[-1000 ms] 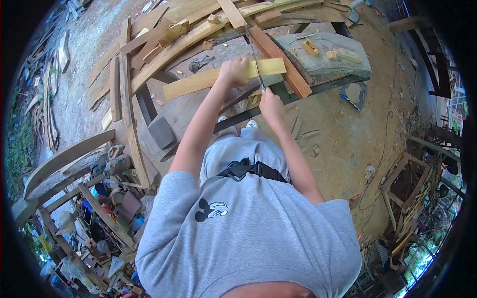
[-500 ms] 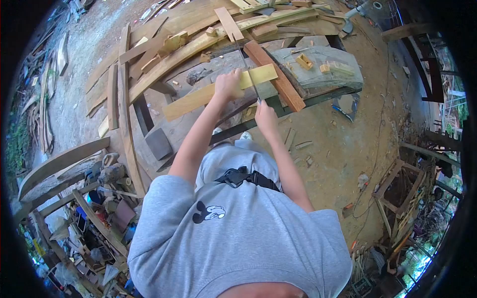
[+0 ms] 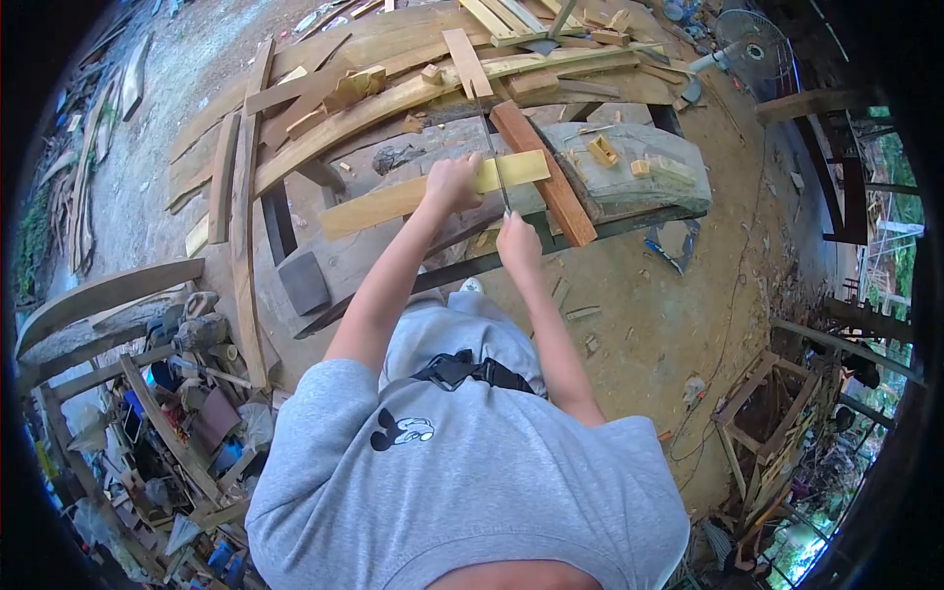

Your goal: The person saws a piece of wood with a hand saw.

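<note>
A long light-yellow board [image 3: 379, 207] lies across the workbench [image 3: 344, 258], its right end over a reddish-brown wooden block [image 3: 551, 182]. My left hand [image 3: 454, 183] is wrapped round the board's middle and holds it. Just to the right, my right hand [image 3: 518, 241] is closed on the near end of a thin saw [image 3: 499, 169], whose narrow blade crosses the top of the board between my left hand and the reddish block. The saw's handle is mostly hidden in my fingers.
Beyond the board lie curved planks [image 3: 393, 95] and offcuts. Small wood blocks [image 3: 603, 150] rest at the bench's right. A dark square block [image 3: 303, 284] sits at its near left corner. A fan [image 3: 753, 49] stands far right, and scrap [image 3: 197, 423] is heaped at lower left.
My right hand has moved slightly towards my body and left, drawing the saw with it. My left hand stays on the board. The whole view has shifted a little.
</note>
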The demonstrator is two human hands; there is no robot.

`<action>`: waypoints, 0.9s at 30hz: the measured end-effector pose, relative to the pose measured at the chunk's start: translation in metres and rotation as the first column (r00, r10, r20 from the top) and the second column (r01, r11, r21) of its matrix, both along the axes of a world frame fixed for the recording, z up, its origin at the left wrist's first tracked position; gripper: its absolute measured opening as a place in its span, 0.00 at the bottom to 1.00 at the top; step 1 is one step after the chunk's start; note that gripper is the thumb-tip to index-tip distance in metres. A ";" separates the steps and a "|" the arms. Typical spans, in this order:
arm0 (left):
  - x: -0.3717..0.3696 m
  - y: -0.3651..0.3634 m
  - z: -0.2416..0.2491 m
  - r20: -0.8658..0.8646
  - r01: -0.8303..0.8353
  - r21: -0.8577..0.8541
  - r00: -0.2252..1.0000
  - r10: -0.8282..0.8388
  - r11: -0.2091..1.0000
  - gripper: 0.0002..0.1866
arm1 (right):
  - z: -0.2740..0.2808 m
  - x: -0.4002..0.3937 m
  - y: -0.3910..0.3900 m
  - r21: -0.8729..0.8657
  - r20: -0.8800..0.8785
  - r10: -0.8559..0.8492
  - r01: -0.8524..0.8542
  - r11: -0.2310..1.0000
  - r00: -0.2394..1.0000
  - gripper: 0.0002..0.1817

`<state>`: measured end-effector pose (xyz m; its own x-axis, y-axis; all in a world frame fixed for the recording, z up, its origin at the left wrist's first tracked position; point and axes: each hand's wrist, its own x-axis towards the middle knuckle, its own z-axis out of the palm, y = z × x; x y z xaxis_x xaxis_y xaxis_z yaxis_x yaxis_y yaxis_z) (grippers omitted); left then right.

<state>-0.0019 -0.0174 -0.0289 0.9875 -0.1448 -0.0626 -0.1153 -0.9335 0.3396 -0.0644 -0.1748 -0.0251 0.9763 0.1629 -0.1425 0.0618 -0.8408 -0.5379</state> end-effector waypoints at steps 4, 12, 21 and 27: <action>-0.001 -0.005 0.000 -0.010 -0.047 0.008 0.999 0.047 0.999 0.22 | 0.000 -0.038 -0.024 0.113 -0.016 -0.023 0.024 0.993 1.000 0.15; 0.001 0.001 0.000 -0.024 0.008 0.000 1.000 -0.008 1.000 0.24 | 0.014 -0.049 -0.033 0.095 -0.168 -0.066 0.083 0.992 0.984 0.15; -0.005 0.003 -0.006 0.136 0.091 -0.057 0.987 -0.082 0.994 0.26 | 0.019 -0.011 -0.010 -0.062 -0.069 -0.006 0.001 0.998 0.998 0.14; -0.023 -0.015 0.012 0.089 0.051 -0.011 0.995 -0.050 0.999 0.17 | 0.041 -0.020 -0.009 -0.124 -0.091 -0.022 0.011 0.992 0.996 0.16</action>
<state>-0.0249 -0.0321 -0.0173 0.9805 -0.1948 0.0274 -0.1925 -0.9211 0.3386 -0.0845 -0.1836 0.0159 0.9604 0.1226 -0.2501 0.0024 -0.9016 -0.4326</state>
